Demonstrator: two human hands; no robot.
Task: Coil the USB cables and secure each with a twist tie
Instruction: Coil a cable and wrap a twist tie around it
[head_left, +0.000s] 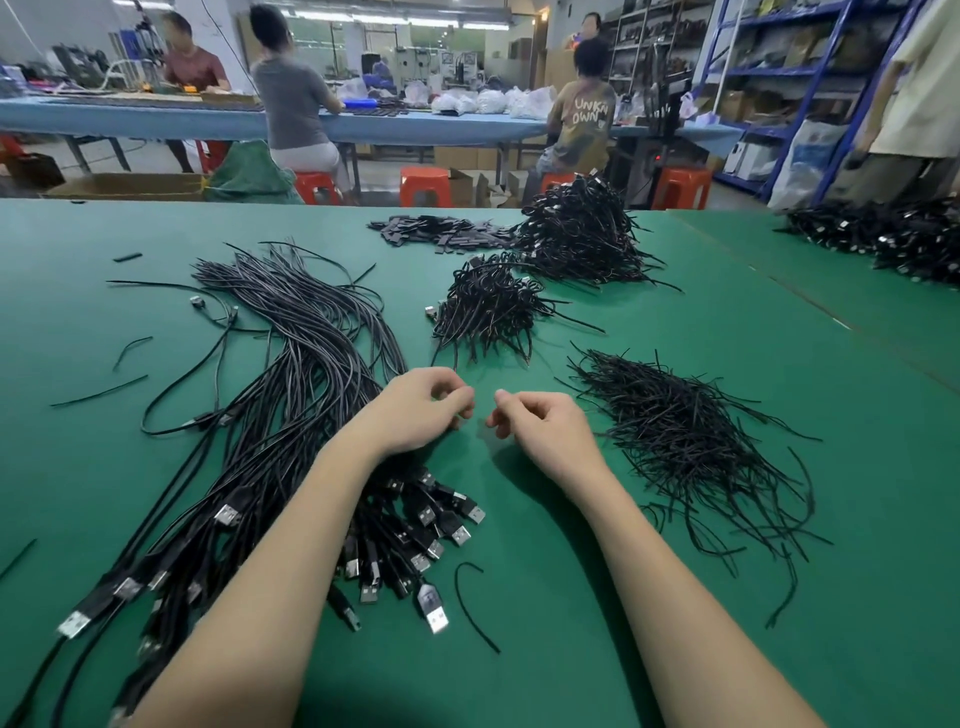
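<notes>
My left hand (415, 410) hovers over the green tabletop (571, 597) at the right edge of the loose cables (291, 374), fingers curled, thumb meeting fingertips; I cannot tell whether anything is pinched there. My right hand (540, 431) sits just beside it, apart from it, fingers curled the same way, and I cannot tell its grip either. The cables fan out to my left, their plugs (431, 525) lying near my left forearm. The ties (691, 441) are heaped just right of my right hand. Coiled bundles (488, 306) lie beyond my hands, a bigger heap (582, 234) behind them
</notes>
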